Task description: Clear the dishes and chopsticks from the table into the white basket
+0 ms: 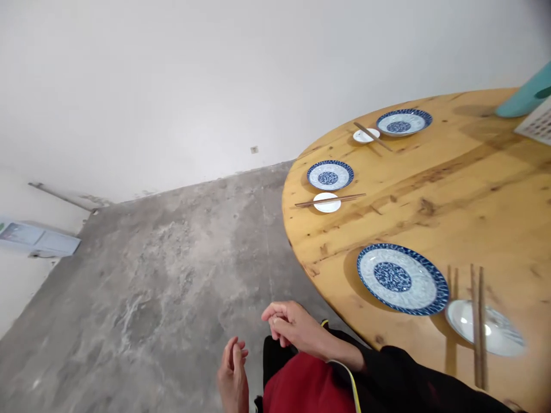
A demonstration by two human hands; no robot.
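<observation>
My left hand (233, 374) hangs over the grey floor at the bottom middle, its fingers loosely bent and holding nothing I can see. To its right, my right hand (295, 327) is in front of my body, fingers loosely curled and a little apart, with no object visible in it. The two hands do not touch. Nearest to my right hand on the table is a blue-and-white plate (392, 277). Beside that plate sits a small white dish (501, 332) with a pair of chopsticks (478, 327) laid across it.
The round wooden table (465, 229) fills the right side. Farther along its edge are two more patterned plates, one nearer (330, 175) and one farther (403, 122), with small dishes and chopsticks. A turquoise object (523, 97) stands far right. A white wall (172, 86) rises behind.
</observation>
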